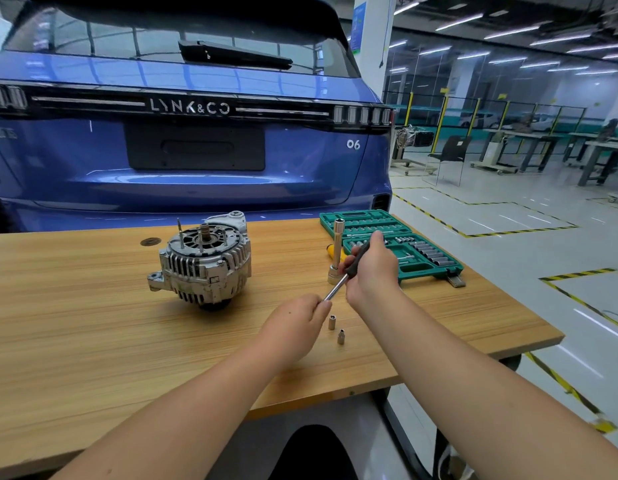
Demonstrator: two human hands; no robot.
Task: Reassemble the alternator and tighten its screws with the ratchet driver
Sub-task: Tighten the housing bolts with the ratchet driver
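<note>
alternator (202, 263) sits left of both hands; right hand (371, 271) grasps the ratchet driver (349, 268), left hand (297, 329) pinches its tip.

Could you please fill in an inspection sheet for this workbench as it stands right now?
Surface: wooden table, a dark round disc near its far edge.
Job's things: alternator resting on the table, shaft end up; driver held above the table.
Clutter: two small sockets standing upright near the hands; a tall socket extension upright; open green socket case at the right.
Hands: left hand pinches the driver's metal tip; right hand grips its black handle.
Cables: nothing seen.
Surroundings: blue car behind the table; workshop benches far right.
</note>
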